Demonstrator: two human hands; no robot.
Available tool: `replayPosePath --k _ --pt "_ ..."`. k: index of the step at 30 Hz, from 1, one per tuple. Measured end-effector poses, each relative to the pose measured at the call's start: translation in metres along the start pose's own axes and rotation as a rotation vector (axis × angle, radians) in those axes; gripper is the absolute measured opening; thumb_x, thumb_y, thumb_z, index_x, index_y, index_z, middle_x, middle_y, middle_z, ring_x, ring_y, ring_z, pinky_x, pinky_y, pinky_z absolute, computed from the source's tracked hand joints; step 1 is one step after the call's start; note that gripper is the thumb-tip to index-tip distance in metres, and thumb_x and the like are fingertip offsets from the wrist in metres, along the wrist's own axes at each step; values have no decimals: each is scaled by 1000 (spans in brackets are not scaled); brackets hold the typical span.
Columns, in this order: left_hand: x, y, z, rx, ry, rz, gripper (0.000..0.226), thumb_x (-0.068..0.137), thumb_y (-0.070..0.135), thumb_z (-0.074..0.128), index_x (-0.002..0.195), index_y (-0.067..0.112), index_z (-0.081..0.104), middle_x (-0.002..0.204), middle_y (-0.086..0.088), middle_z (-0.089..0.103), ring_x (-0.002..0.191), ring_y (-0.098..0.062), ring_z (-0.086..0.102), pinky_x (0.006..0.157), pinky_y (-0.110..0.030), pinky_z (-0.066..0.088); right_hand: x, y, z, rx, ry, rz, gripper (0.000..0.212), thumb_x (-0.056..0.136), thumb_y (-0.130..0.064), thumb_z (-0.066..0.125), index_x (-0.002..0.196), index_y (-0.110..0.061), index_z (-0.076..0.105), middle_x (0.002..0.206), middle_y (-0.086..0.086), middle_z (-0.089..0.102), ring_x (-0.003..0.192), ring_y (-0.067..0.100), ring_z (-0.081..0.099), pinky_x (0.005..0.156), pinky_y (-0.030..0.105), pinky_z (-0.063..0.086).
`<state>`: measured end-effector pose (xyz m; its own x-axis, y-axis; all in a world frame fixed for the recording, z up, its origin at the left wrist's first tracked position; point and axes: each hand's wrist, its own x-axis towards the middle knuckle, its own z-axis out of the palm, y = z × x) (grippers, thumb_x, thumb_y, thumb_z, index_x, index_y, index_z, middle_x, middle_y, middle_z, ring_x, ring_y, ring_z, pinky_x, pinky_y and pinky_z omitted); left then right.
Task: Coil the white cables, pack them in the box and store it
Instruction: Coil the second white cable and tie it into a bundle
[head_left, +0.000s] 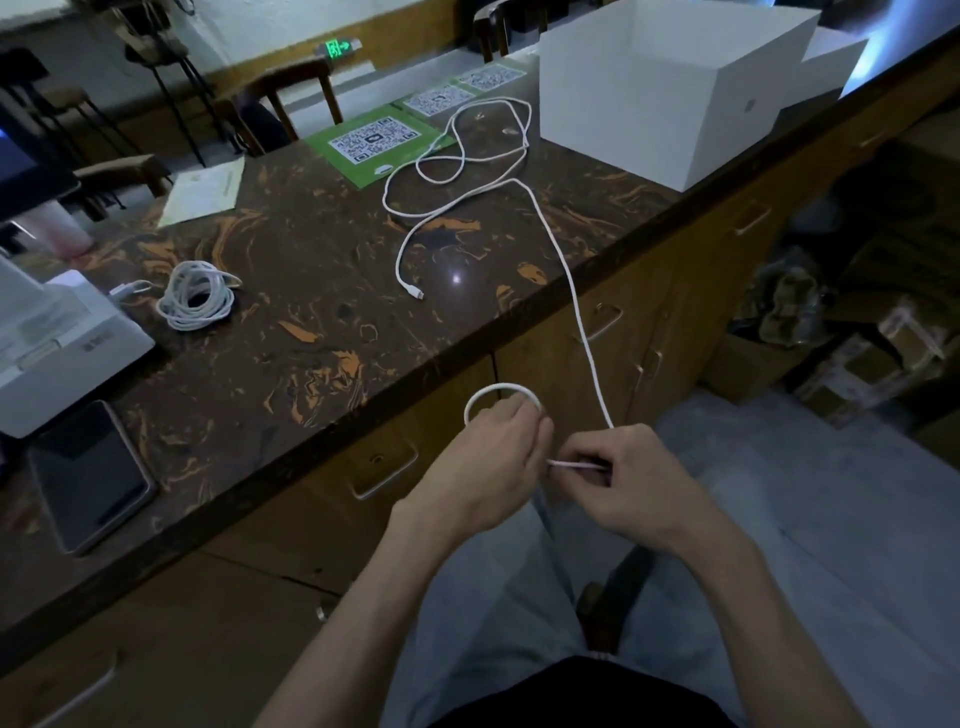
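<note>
A long white cable (570, 275) trails from loose loops near the box, over the counter's front edge, down to my hands. My left hand (498, 457) is closed around a small loop of this cable that stands up above the fingers. My right hand (618, 473) pinches the same cable just to the right, with a short taut piece between the two hands. The cable's free plug lies on the counter mid-way. A second white cable (195, 296) lies coiled at the counter's left. The open white box (670, 130) stands at the far right of the counter.
The dark marbled counter (291, 364) has wooden drawers below its front edge. A white printer (57, 338) and a dark tablet (88, 478) sit at the left. Green QR-code placards (374, 143) and a paper sheet (205, 189) lie at the back. Chairs stand beyond.
</note>
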<state>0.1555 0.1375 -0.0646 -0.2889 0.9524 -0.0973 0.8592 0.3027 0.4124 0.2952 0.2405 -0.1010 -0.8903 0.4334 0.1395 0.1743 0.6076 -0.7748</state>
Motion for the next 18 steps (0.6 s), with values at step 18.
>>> replayPosePath --k 18 --pt "-18 -39 -3 -1427 -410 -3 53 103 32 28 51 21 37 44 7 26 37 -9 21 39 -21 19 10 17 27 197 63 43 45 99 -49 38 86 -17 66 70 9 62 63 23 58 59 40 46"
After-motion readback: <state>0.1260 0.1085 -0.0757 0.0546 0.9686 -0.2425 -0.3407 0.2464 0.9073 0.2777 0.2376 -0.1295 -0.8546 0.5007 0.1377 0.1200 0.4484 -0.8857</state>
